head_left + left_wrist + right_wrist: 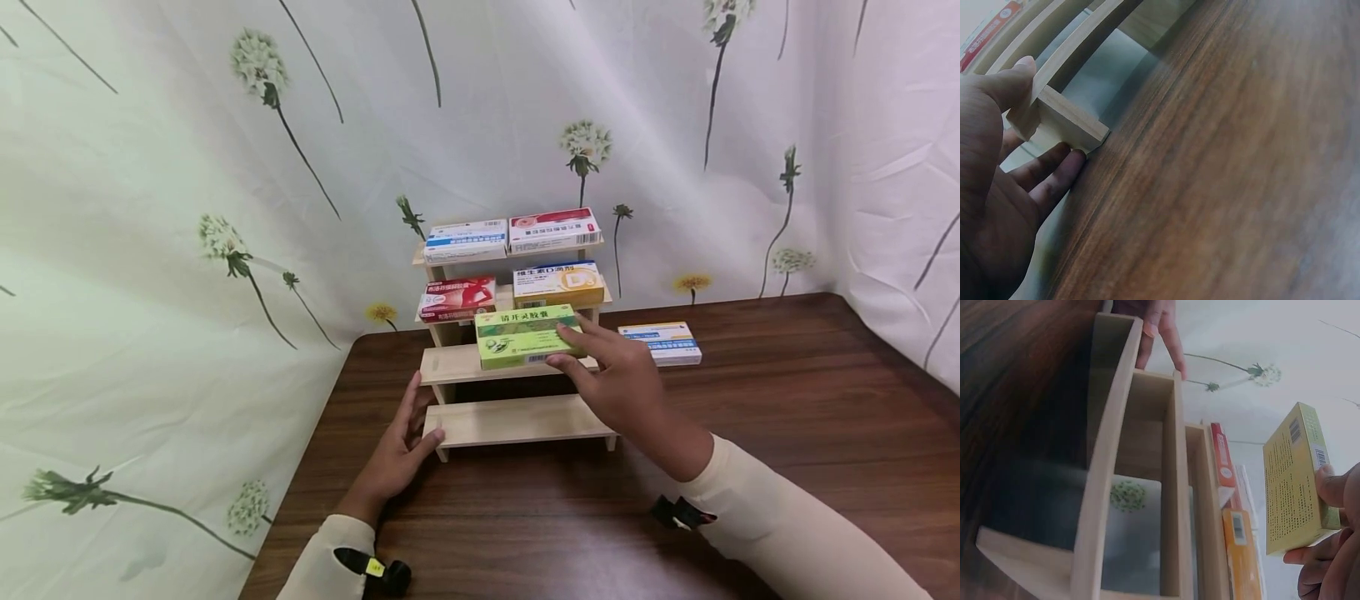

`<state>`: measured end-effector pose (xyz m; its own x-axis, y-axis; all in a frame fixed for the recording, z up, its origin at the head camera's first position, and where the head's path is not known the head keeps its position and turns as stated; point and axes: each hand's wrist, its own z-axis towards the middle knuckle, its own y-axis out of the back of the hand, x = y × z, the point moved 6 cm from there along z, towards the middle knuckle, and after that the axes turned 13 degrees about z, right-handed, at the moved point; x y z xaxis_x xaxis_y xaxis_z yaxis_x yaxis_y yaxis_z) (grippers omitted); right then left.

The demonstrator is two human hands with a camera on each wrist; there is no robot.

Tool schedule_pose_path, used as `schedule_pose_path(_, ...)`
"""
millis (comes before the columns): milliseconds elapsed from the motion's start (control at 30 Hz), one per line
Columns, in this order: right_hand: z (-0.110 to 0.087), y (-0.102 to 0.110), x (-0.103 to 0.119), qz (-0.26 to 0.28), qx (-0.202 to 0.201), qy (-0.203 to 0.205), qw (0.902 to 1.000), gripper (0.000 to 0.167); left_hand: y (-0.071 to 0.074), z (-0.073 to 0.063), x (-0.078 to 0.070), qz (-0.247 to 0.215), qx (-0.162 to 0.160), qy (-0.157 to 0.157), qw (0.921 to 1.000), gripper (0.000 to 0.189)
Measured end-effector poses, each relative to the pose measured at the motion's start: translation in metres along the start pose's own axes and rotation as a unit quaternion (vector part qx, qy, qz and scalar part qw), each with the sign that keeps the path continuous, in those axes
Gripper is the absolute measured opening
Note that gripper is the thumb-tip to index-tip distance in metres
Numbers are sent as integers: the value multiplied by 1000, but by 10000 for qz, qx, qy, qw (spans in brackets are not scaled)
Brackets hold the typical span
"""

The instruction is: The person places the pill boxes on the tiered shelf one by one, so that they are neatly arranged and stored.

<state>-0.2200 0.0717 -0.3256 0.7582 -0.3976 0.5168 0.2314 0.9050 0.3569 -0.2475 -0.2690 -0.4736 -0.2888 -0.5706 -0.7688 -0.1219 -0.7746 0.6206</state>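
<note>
A green medicine box [528, 336] is pinched by my right hand [618, 375] between thumb and fingers. In the head view it overlaps the third tier down of a four-tier wooden step rack [517, 421]; the right wrist view shows the green box [1294, 481] apart from the tiers. My left hand [397, 450] touches the rack's left end, its fingers mostly straight along the side. In the left wrist view, the thumb of the left hand [997, 181] lies at the lowest tier's edge, with fingertips at its leg.
On the top tier lie a blue-and-white box [467, 242] and a red-and-white box [553, 231]. Below them sit a red box [457, 298] and a yellow-and-white vitamin D box [558, 283]. Another blue-and-white box [662, 342] lies on the brown table [787, 417], right of the rack. Dandelion-print cloth [495, 125] hangs behind.
</note>
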Motion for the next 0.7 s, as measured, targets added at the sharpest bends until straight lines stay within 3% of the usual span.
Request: schedule_pose_path(700, -4, -47, 6, -445, 371, 39, 9983, 49, 0, 0, 3, 31, 58, 232, 9997, 97)
